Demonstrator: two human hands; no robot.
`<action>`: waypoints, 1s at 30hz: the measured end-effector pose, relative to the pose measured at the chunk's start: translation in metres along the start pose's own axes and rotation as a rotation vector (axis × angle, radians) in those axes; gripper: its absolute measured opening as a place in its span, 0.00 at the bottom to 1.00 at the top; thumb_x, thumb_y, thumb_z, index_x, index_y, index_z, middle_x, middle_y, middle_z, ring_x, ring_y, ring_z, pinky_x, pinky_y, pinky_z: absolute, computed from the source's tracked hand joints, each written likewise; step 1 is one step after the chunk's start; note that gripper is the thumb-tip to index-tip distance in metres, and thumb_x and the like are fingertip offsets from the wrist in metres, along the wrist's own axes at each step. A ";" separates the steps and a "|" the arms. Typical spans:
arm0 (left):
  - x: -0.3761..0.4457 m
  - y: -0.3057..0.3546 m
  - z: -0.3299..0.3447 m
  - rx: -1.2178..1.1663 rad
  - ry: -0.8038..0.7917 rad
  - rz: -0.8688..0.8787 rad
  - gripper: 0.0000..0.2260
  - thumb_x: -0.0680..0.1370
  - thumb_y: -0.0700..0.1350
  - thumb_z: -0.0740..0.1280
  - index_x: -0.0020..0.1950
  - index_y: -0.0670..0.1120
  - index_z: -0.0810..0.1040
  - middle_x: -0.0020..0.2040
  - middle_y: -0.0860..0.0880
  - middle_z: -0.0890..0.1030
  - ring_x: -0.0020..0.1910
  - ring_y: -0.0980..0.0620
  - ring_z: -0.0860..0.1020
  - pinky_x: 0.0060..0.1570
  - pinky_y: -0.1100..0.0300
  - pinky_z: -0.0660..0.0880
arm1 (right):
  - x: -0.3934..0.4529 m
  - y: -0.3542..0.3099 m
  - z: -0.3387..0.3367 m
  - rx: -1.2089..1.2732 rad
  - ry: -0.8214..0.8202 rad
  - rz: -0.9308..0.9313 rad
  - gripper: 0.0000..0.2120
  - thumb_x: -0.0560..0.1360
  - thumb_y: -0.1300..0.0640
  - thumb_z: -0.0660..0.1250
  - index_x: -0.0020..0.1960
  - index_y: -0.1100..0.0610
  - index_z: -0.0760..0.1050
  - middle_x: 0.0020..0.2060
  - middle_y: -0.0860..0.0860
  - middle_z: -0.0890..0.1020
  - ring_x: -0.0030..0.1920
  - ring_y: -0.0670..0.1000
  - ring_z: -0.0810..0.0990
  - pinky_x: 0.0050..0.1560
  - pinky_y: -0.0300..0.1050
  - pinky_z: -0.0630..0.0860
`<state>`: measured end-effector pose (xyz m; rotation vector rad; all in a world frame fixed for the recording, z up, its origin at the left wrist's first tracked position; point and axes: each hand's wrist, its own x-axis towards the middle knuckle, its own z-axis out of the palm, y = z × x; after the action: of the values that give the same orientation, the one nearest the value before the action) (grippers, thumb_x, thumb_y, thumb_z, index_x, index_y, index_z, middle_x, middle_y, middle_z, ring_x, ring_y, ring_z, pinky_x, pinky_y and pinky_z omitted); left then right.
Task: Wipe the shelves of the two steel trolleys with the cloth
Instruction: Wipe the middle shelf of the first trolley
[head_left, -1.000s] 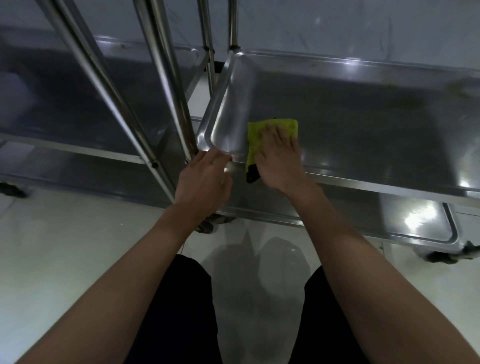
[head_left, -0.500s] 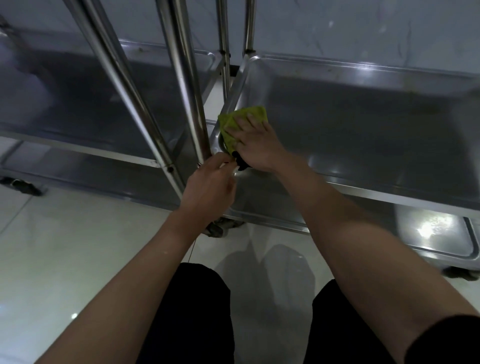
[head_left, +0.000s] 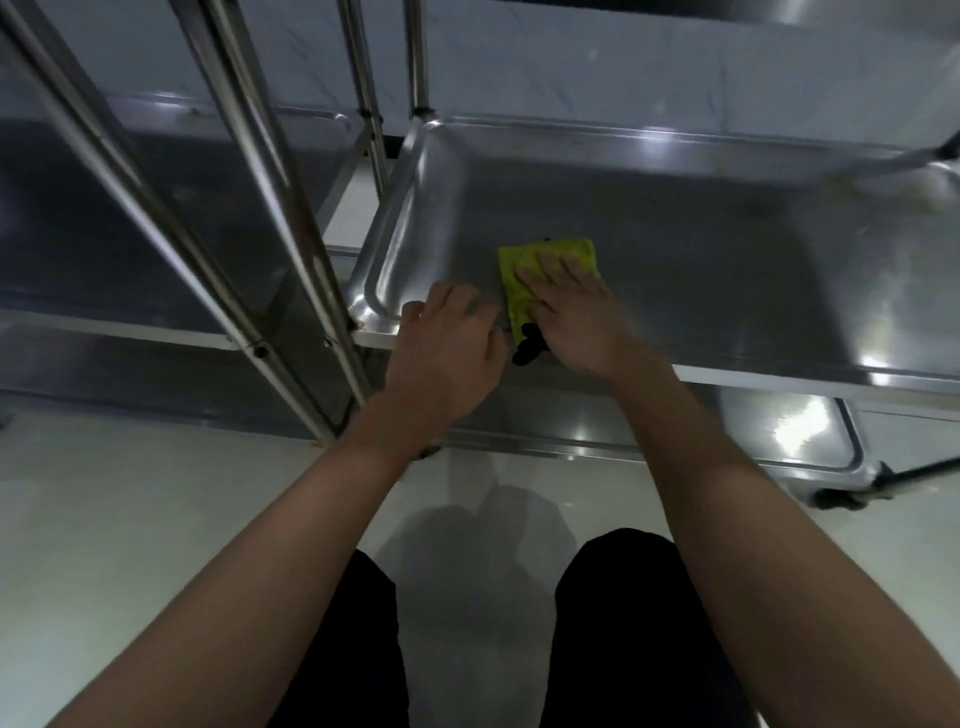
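Two steel trolleys side by side: left trolley (head_left: 171, 218), right trolley (head_left: 675, 218). One yellow-green cloth (head_left: 540, 260) flat on right trolley's middle shelf (head_left: 727, 270), near front-left corner. My right hand (head_left: 571, 317) presses cloth, fingers straight. My left hand (head_left: 447, 353) grips shelf's front rim, fingers curled over.

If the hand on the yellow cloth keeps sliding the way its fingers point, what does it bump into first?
Probably the shelf's raised back rim. The right hand presses the cloth flat, fingers pointing away, with only bare steel ahead.
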<state>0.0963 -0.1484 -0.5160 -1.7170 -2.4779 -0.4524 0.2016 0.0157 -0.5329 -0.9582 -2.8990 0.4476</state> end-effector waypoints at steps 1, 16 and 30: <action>0.007 0.009 0.005 -0.003 -0.022 0.009 0.15 0.79 0.50 0.58 0.58 0.45 0.79 0.59 0.46 0.77 0.62 0.44 0.71 0.56 0.47 0.70 | -0.006 0.010 -0.004 0.001 0.007 0.025 0.26 0.84 0.54 0.54 0.81 0.51 0.57 0.81 0.53 0.55 0.81 0.57 0.50 0.79 0.59 0.46; 0.020 0.022 0.034 0.015 -0.010 0.009 0.16 0.83 0.54 0.59 0.66 0.51 0.79 0.63 0.47 0.76 0.59 0.41 0.76 0.57 0.43 0.71 | -0.084 0.144 -0.055 -0.204 0.002 0.199 0.23 0.85 0.56 0.51 0.80 0.55 0.58 0.82 0.51 0.49 0.81 0.54 0.46 0.79 0.54 0.50; 0.010 -0.025 0.009 0.060 0.021 -0.099 0.16 0.82 0.53 0.61 0.65 0.49 0.78 0.68 0.47 0.75 0.70 0.44 0.68 0.65 0.44 0.68 | -0.016 0.043 -0.012 -0.178 -0.047 0.191 0.27 0.84 0.46 0.46 0.82 0.46 0.44 0.82 0.50 0.43 0.81 0.57 0.40 0.78 0.61 0.41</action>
<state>0.0700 -0.1447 -0.5271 -1.5648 -2.5429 -0.3983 0.2414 0.0425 -0.5331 -1.2740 -2.9411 0.2267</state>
